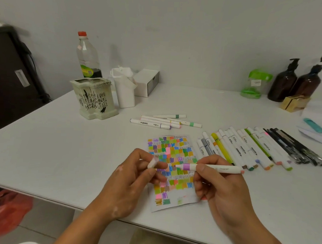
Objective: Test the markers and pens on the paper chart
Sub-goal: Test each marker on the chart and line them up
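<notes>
White table (pixel 62 154), chart (pixel 175 152) partly behind left hand (pixel 133 179), cap (pixel 152 163) blurred

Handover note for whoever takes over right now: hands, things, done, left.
Left hand: pinches the cap.
Right hand: holds the uncapped purple marker, tip over the chart.
Chart: mostly filled with swatches, bare patch at its near right corner.
Small group of markers behind it, long row of markers and pens to its right.
To do: swatch this one, recap; which pile is tested I cannot tell.
</notes>
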The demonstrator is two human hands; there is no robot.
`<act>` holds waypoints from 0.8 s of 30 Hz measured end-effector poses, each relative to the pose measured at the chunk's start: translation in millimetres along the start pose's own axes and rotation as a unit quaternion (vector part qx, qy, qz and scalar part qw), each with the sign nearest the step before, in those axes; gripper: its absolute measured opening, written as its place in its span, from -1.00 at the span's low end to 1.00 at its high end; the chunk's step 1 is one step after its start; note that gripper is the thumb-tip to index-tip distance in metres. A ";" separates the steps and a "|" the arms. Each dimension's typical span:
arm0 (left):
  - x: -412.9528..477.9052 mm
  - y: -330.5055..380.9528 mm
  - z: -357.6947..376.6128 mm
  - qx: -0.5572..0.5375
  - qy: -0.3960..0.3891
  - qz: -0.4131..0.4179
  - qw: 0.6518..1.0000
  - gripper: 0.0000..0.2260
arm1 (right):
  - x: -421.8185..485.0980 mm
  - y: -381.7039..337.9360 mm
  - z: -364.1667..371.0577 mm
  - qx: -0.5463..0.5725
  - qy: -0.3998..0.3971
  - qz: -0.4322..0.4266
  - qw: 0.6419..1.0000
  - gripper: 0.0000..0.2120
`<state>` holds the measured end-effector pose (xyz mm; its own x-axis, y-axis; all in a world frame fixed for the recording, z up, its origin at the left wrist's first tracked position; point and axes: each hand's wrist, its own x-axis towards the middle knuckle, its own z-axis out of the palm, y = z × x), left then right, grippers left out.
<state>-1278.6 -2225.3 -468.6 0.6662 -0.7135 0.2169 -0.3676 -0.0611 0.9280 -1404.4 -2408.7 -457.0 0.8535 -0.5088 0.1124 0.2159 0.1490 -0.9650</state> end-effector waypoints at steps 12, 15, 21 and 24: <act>-3.4 -1.7 -2.5 0.055 0.002 0.006 0.998 -0.82 | -3.0 -1.7 3.4 -0.045 -0.045 -0.016 0.998 -0.79; -3.4 -0.3 -1.8 0.062 -0.005 0.007 0.998 -0.79 | -5.6 -2.9 6.7 -0.097 -0.060 -0.023 0.993 -0.82; -2.8 0.9 -6.1 0.024 -0.010 0.008 1.000 -0.78 | -8.1 -5.5 11.4 -0.143 -0.059 -0.022 0.988 -0.85; -3.5 0.2 -7.0 0.022 -0.017 0.006 1.000 -0.79 | -8.0 -6.7 12.0 -0.146 -0.070 -0.018 0.987 -0.86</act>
<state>-1276.5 -2217.9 -467.1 0.6401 -0.7372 0.2163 -0.4040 -0.0835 0.9109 -1407.1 -2395.5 -448.6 0.9092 -0.3842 0.1607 0.1200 -0.1277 -0.9845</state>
